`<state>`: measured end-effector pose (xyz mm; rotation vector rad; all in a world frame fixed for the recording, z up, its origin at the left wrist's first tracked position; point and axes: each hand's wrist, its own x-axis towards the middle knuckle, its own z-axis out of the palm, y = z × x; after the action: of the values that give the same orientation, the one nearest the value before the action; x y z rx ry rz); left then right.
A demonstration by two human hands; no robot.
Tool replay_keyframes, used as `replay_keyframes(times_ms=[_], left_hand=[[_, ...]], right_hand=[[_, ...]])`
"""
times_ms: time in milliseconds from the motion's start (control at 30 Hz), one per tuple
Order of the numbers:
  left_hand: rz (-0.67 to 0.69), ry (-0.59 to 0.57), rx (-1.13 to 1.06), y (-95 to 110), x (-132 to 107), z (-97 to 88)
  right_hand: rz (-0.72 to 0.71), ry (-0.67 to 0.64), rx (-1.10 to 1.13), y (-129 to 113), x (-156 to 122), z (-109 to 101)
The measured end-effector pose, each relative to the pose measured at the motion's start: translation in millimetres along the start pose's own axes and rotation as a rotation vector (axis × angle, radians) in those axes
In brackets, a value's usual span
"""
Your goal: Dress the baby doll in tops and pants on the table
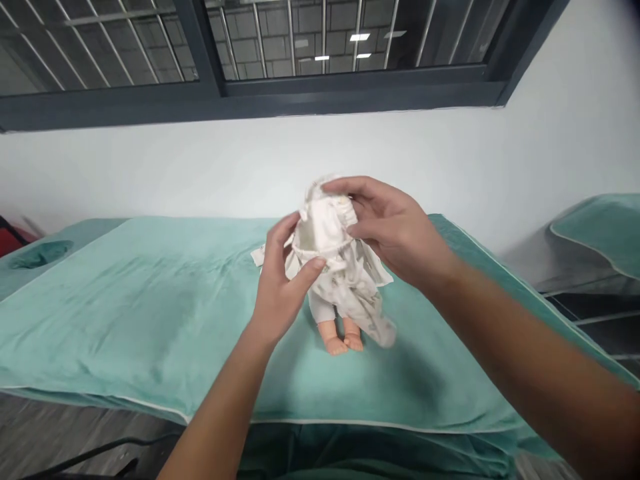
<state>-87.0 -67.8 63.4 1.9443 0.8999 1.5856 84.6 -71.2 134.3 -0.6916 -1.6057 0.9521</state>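
Note:
My left hand (281, 283) is closed on the rim of a small white patterned pair of baby pants (345, 290), with the thumb on the near edge. On the other side my right hand (400, 233) pinches the same waistband between thumb and fingers. The waist opening faces up toward me, and a pant leg hangs down to the right. Behind and below the pants a baby doll (334, 339) lies on the bed. Its bare feet and light-clothed lower legs show; the pants and my hands hide its upper body. White cloth spreads beside it on both sides.
The doll lies on a massage bed with a green cover (150, 313); a face hole (43, 255) is at the far left. A white wall (150, 173) and a dark-framed barred window (350, 90) stand behind. Another green-covered piece (605, 230) is at right.

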Motion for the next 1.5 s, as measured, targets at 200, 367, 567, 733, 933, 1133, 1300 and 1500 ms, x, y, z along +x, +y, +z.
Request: replay_keyframes(times_ms=[200, 367, 567, 733, 933, 1133, 1300, 1500], left_hand=[[0.127, -0.013, 0.237, 31, 37, -6.3], [0.078, 0.075, -0.006, 43, 55, -15.5], [-0.085, 0.016, -0.221, 42, 63, -17.8], [-0.246, -0.174, -0.281, 37, 60, -18.7], [-0.252, -0.386, -0.161, 43, 55, -6.5], [-0.315, -0.117, -0.424, 19, 59, 1.2], [-0.486, -0.232, -0.519, 4, 51, 11.8], [-0.540, -0.388, -0.467, -5, 40, 13.4]], right_hand=[[-0.226, -0.106, -0.239, -25, 17, -3], [-0.316, 0.007, -0.656, -27, 28, -27], [-0.064, 0.012, -0.427, -23, 27, -44], [0.087, 0.020, -0.087, -8, 18, -33], [0.090, 0.084, -0.147, 5, 19, -9], [0.216, -0.204, -0.156, 13, 18, -25], [0.273, -0.232, -0.017, 36, 15, -31], [0.273, -0.088, 0.102, 55, 12, -33]])
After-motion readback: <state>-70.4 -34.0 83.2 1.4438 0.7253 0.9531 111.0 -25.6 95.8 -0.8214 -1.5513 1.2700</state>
